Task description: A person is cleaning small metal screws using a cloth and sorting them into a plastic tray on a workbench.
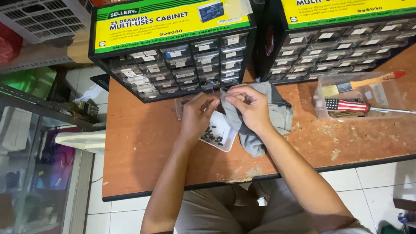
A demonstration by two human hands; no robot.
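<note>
My right hand [249,106] pinches a fold of a grey cloth [277,119] that lies on the worn wooden table [143,147]. My left hand [197,117] rests over a clear plastic drawer [181,106] and a small white tray [223,134] with several tiny dark parts; its fingers are curled, and whether they grip anything is hidden. Both hands meet just in front of a black small-parts cabinet [173,65] with many clear drawers.
A second drawer cabinet [338,47] stands at the back right. A clear plastic box [359,97] at the right holds a paintbrush [364,82] and a screwdriver [351,105] with a striped handle. The table's front edge runs above a white tiled floor [372,177].
</note>
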